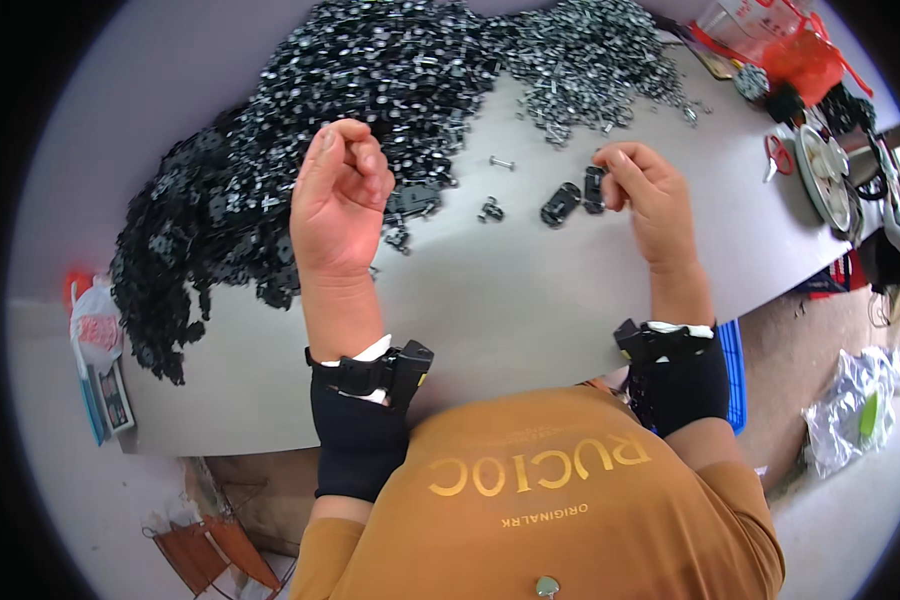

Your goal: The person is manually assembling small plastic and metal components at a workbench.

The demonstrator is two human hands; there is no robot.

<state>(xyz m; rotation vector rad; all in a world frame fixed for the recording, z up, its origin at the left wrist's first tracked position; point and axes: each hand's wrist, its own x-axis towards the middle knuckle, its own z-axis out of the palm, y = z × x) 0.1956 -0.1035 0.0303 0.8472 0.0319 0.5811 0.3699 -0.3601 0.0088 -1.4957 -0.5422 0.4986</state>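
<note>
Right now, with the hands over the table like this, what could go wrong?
1. The right hand pinches a small black part only by its fingertips; it may slip.
2. The loose screw lies alone on the bare table and could roll off.
3. The left hand is raised beside the black parts heap; a sweep may scatter pieces.

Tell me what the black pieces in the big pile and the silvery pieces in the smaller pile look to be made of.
Big pile of black pieces: likely moulded plastic, dark with soft glints on the edges. Smaller pile of silvery pieces: probably metal, bright grey with sharp highlights. Too small to be sure of either. The right hand pinches a similar small black piece.
</note>
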